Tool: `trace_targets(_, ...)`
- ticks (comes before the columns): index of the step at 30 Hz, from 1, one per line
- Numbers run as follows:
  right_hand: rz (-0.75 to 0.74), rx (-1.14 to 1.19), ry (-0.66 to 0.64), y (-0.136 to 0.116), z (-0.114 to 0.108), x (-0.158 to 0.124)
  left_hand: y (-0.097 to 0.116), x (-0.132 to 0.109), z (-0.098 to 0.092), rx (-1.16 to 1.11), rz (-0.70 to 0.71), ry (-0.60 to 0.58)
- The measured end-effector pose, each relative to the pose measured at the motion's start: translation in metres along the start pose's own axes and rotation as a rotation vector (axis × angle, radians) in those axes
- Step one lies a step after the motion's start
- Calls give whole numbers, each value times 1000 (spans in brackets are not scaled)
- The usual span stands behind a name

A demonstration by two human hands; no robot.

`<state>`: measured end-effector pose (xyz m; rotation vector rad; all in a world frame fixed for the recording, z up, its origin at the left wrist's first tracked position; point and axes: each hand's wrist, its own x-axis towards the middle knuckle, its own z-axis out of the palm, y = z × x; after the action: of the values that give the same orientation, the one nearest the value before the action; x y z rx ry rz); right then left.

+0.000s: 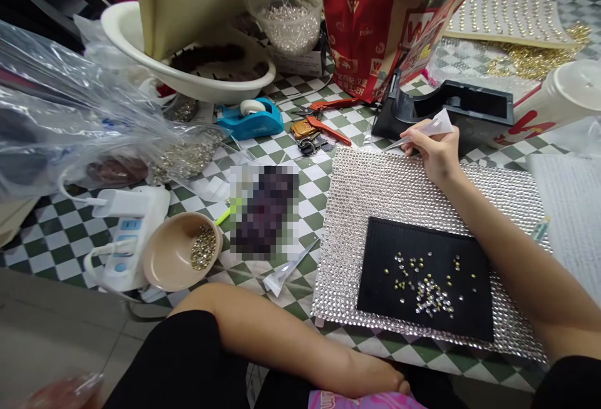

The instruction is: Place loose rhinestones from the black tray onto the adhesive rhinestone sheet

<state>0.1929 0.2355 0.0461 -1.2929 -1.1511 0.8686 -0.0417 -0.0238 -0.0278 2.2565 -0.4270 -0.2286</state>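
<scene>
My right hand is closed in a pinch around a small translucent piping cone. Its thin tip points left, over the far edge of a sheet of rhinestones in tight rows. On that sheet lies a black ridged tray, holding loose silver and gold rhinestones. My left hand rests low over my lap, below the table edge, against a pink and purple item. Its fingers look curled and are mostly hidden; whatever they might hold cannot be seen.
Left of the sheet are another piping cone, a bowl of rhinestones and a power strip. Behind stand a blue tape dispenser, orange-handled pliers, a black tape holder, a paper bag and a cup.
</scene>
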Motion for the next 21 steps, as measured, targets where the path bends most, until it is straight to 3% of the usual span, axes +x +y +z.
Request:
trace_targets(9,20,-39,-19,-1,-10,-3,-2,8,23,36,12,83)
trace_targets(21,-8,-76,-89,2,-12,-4,2,5,24,83,-14,134)
